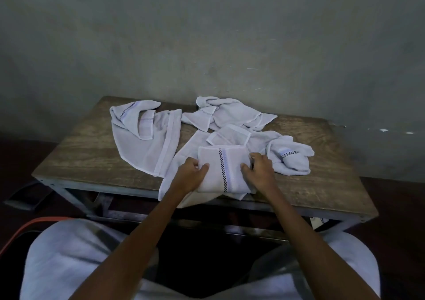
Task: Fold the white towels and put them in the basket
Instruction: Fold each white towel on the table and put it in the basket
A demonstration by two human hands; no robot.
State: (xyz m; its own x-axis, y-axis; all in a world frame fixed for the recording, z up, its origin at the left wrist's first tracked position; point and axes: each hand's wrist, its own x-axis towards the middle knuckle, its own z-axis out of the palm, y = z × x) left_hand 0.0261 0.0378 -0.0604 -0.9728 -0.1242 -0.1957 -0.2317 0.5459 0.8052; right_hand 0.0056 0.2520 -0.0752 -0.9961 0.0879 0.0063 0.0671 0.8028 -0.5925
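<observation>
Hands point(226, 173) grip folded towel point(223, 170) btwn them.

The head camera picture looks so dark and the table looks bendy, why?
In the head view the light is dim and even, without glare, so the wall is murky and the white towels look greyish. The wide lens bows the table edges. The folded towel between the left hand and right hand stays fairly sharp.

Bare forearms, no sleeves, pale light-coloured trousers point(69, 253)
</observation>
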